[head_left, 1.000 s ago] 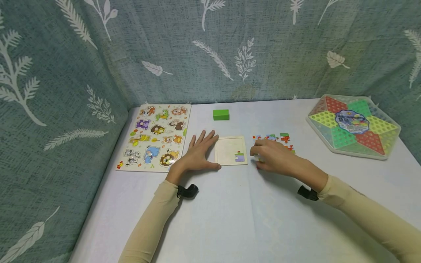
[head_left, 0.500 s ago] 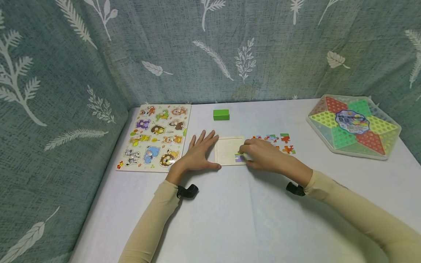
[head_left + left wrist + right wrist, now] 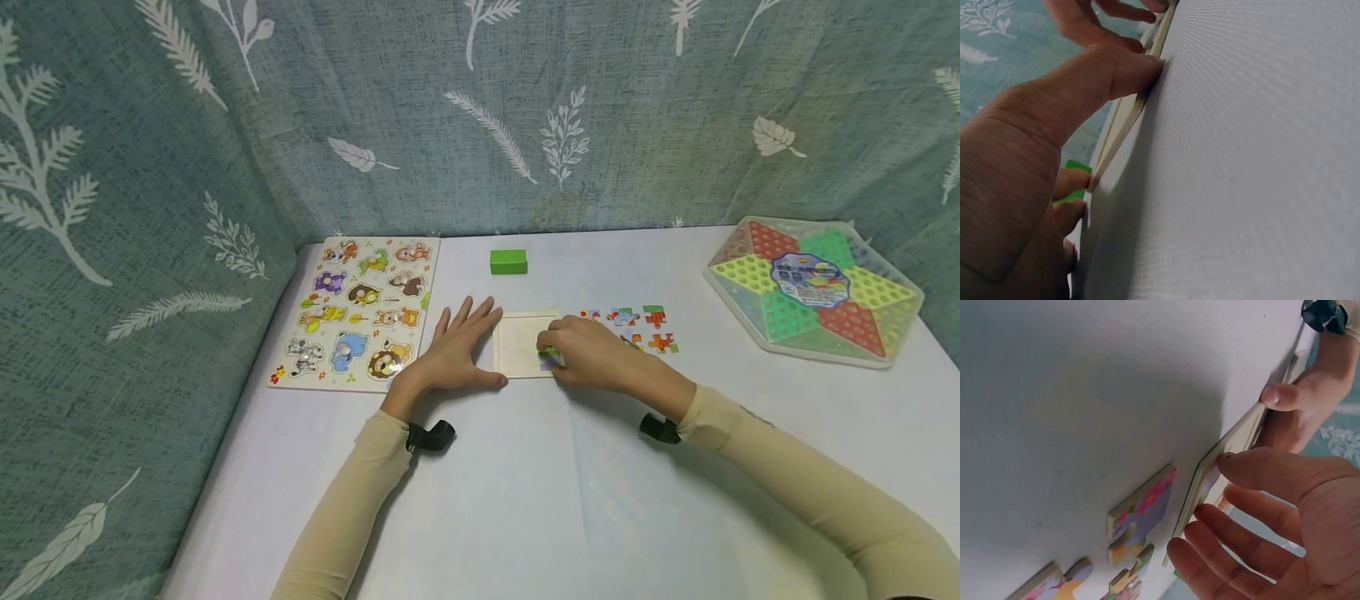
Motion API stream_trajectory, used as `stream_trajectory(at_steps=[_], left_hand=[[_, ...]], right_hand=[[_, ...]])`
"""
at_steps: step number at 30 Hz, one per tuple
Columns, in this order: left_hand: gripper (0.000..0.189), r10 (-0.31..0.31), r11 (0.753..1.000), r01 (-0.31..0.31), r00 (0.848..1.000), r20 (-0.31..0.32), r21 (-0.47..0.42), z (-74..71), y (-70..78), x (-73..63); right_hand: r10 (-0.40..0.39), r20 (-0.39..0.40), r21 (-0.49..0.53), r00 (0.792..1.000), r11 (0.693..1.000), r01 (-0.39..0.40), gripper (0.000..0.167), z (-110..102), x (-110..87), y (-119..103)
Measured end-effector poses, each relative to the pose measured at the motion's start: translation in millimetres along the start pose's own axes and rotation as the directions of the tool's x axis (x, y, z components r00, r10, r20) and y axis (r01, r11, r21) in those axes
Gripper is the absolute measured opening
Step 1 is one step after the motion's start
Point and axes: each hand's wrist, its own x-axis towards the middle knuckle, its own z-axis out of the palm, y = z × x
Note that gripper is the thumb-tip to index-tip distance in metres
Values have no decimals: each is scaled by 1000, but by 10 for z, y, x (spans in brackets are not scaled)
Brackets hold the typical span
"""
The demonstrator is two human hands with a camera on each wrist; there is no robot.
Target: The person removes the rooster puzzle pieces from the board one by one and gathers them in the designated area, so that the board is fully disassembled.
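A shallow pale wooden puzzle tray (image 3: 520, 343) lies flat on the table in the head view. My left hand (image 3: 453, 358) is spread at its left side, thumb near the front corner and fingertips along the edge. Over the tray's right part, my right hand (image 3: 592, 354) bends its fingers and thumb round a lilac-and-green jigsaw piece (image 3: 1209, 482), mostly hidden by the hand. In the right wrist view the thumb and fingers lie at either side of it. Loose jigsaw pieces (image 3: 654, 317) lie right of the tray, some behind the right hand.
An animal peg puzzle board (image 3: 352, 312) lies to the left, beside the left hand. A green block (image 3: 508, 262) sits behind the tray. Far right lies a hexagonal board-game box (image 3: 813, 292). A patterned cloth (image 3: 420, 125) rises behind the table.
My right hand has moved left from the loose pieces to over the tray's right part. The left hand has stayed at the tray's left side. The head view has shifted slightly.
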Motion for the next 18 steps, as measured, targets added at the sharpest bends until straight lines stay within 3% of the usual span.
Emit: stream_trajectory(at_steps=[18], left_hand=[[114,-1,1000,1,1000,-5,-2,-15,26,-12]], right_hand=[[33,45,-20,998,999,-33,27,-11,71,-61]])
